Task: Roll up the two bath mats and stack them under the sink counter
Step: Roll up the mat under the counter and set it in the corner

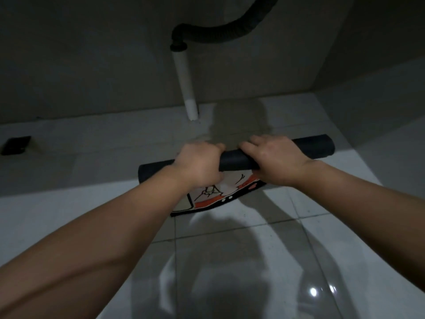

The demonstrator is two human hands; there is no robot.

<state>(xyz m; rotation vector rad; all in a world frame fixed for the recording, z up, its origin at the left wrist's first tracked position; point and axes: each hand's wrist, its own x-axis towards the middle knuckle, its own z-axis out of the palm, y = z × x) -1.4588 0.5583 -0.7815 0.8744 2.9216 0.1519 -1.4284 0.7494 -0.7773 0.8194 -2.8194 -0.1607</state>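
a dark rolled mat (pixel 236 155) is gripped on the tiled floor (pixel 253 249) by the left hand (pixel 199 165) and right hand (pixel 273 157), both curled around it, below a drain pipe (pixel 185 86).

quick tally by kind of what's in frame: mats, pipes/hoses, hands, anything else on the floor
Bath mat, partly rolled: 1
Hands on the roll, left hand and right hand: 2
White drain pipe: 1
Black corrugated hose: 1
Dark flat object on the floor at left, unclear what: 1
Total: 6
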